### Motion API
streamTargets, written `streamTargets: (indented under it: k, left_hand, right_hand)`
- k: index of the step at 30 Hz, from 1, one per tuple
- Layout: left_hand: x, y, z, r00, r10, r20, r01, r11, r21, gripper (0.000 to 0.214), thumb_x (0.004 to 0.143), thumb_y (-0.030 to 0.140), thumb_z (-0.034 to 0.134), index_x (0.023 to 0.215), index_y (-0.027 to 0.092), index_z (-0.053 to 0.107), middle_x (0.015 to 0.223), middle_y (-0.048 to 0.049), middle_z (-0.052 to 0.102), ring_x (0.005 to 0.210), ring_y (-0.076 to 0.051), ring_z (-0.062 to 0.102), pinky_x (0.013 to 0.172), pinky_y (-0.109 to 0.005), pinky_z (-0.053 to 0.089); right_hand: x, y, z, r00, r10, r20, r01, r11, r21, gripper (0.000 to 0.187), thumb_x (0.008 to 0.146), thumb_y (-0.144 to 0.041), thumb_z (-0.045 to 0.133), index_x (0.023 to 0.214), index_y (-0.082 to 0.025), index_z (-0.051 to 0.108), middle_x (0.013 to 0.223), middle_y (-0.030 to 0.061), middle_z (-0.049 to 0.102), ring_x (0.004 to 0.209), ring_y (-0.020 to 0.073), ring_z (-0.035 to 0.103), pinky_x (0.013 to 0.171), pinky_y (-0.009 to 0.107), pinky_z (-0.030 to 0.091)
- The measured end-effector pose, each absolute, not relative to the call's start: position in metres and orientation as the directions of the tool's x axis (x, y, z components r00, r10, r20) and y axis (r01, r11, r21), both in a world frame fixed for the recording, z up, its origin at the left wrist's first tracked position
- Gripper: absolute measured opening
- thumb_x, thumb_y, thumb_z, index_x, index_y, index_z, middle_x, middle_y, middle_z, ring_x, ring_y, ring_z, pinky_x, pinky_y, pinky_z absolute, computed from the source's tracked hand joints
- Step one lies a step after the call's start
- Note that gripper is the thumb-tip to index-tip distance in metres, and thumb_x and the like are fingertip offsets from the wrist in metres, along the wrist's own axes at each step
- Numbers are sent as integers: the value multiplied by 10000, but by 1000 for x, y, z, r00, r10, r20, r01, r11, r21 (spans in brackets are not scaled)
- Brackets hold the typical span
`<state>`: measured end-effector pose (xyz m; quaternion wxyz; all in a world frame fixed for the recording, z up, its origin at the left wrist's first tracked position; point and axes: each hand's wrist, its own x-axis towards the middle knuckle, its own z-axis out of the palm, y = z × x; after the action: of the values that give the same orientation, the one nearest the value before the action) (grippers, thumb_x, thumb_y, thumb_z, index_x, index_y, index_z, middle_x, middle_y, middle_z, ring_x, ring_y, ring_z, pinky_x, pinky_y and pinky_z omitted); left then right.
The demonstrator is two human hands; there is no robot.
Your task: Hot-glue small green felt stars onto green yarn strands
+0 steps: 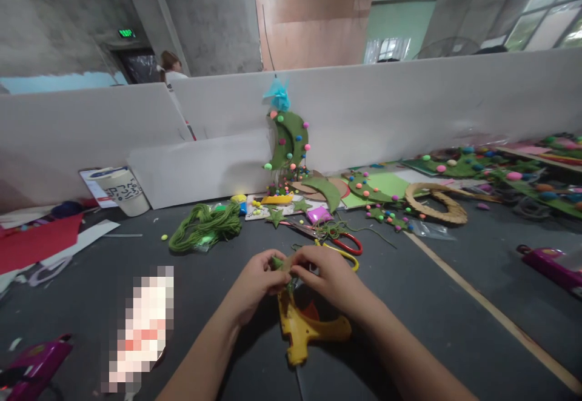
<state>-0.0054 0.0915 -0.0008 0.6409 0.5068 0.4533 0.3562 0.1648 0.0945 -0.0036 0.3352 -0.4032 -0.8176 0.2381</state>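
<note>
My left hand (255,280) and my right hand (328,275) meet over the dark table, both pinched on a small green felt piece (280,263) held between their fingertips. A yellow glue gun (305,330) lies on the table just below my hands. Red-handled scissors (346,242) and a yellow-handled pair (342,254) lie just beyond my right hand. A bundle of green yarn (205,226) sits farther back on the left.
A green felt crescent with pompoms (291,140) stands against the white partition (386,110). A paper cup (119,190), red sheets (36,240), a straw wreath (437,202), more decorated felt (459,168) and purple glue guns (550,265) lie around. A person stands behind the partition.
</note>
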Motion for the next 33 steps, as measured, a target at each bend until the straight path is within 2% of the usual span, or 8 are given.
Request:
streamTargets:
  k: [2, 5, 10, 15, 21, 24, 29, 33]
  left_hand:
    - [-6, 92, -2, 361, 904, -228, -8, 247, 969, 119, 637, 113, 606, 736, 144, 546, 563, 66, 438, 456, -42, 332, 442, -172, 243]
    - [-5, 91, -2, 374, 903, -213, -39, 245, 969, 125, 640, 131, 634, 739, 141, 559, 602, 49, 468, 502, -57, 395, 483, -180, 298]
    - [-3, 89, -2, 310, 941, -134, -16, 147, 989, 152, 615, 129, 682, 733, 131, 586, 635, 29, 520, 586, -78, 484, 561, -186, 350]
    - [0, 87, -4, 331, 921, -206, -62, 239, 969, 201, 609, 198, 693, 743, 150, 552, 648, 19, 551, 560, -133, 579, 491, -224, 395]
    - [1, 88, -13, 346, 914, -212, -105, 262, 959, 226, 583, 178, 717, 712, 148, 534, 587, 27, 565, 500, -92, 550, 455, -187, 366]
    - [-1, 89, -14, 345, 916, -204, -144, 266, 953, 214, 579, 152, 715, 703, 142, 541, 601, 23, 578, 520, -89, 556, 498, -190, 389]
    - [-1, 88, -9, 397, 896, -200, -209, 300, 931, 210, 589, 138, 718, 723, 130, 556, 638, 16, 583, 546, -92, 572, 539, -200, 413]
    - [-1, 86, -6, 451, 876, -171, -239, 303, 923, 193, 619, 135, 706, 732, 124, 550, 634, 15, 570, 547, -91, 576, 513, -185, 405]
  right_hand:
    - [167, 98, -5, -426, 865, 264, 442, 454, -774, 60, 797, -180, 555, 753, -179, 596, 689, -21, 619, 626, 111, 528, 572, 205, 360]
    - [168, 100, -6, -392, 895, 213, 401, 375, -836, 62, 763, -165, 567, 708, -169, 596, 656, -27, 620, 602, 106, 532, 562, 200, 366]
    - [166, 100, -7, -382, 895, 232, 397, 386, -833, 62, 759, -182, 564, 723, -170, 613, 681, -16, 633, 633, 116, 550, 588, 211, 377]
    - [167, 102, -12, -397, 899, 187, 351, 336, -874, 92, 772, -225, 550, 718, -171, 602, 650, -17, 613, 601, 118, 532, 553, 212, 374]
    - [170, 101, -12, -438, 881, 177, 371, 356, -858, 85, 764, -223, 557, 707, -176, 599, 632, -22, 603, 588, 117, 524, 552, 219, 368]
    - [169, 101, -12, -439, 882, 173, 303, 327, -895, 91, 767, -231, 560, 703, -173, 589, 631, -19, 595, 576, 113, 519, 552, 221, 382]
    - [172, 103, -9, -468, 877, 109, 110, 180, -977, 141, 767, -292, 582, 707, -168, 549, 595, -22, 570, 533, 107, 517, 537, 226, 400]
    - [179, 101, -1, -512, 849, 130, 69, 192, -979, 137, 759, -279, 601, 699, -163, 556, 595, -30, 542, 538, 95, 495, 549, 222, 396]
